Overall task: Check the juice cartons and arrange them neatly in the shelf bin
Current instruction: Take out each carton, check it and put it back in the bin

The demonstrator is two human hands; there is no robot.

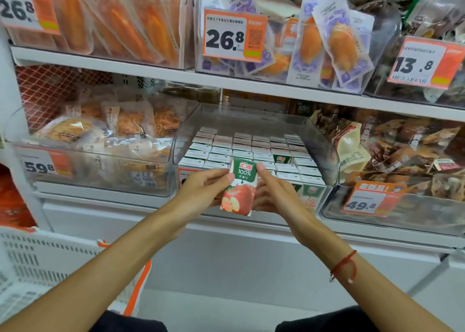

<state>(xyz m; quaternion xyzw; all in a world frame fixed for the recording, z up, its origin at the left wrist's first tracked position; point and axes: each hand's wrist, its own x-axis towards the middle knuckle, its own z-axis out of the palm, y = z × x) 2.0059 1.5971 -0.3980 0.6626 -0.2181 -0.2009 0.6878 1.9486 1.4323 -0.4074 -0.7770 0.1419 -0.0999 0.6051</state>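
Both hands hold one juice carton (pixel 239 185) up in front of the clear shelf bin (pixel 327 155), just before the bin's front edge. The left hand (pixel 201 188) pinches the carton's left side, thumb on its face near the top. The right hand (pixel 274 193) grips its right side, with one fingertip at the top right corner and the other fingers curled behind. The carton is tilted a little, top leaning right; its face is green and white above, marked 100%, with a red apple below.

The bin sits at the middle of the lower shelf (pixel 125 195). It is packed with rows of cartons (pixel 251 148) standing upright, white tops showing. One carton (pixel 281 158) near the middle right shows its green face, out of line with the rest. At the bin's front right more green carton fronts show through the wall.

Left of the bin, a clear bin of bagged snacks (pixel 113 127) carries a 59.8 tag (pixel 40 166). To the right, a bin of brown packets (pixel 402 145) bears a 49.8 tag (pixel 370 202). On the upper shelf hang orange packets with 26.8 tags (pixel 232 35) and a 13.8 tag (pixel 422 63). A white basket (pixel 37 261) with an orange handle stands at lower left. A red string (pixel 346 266) circles the right wrist.
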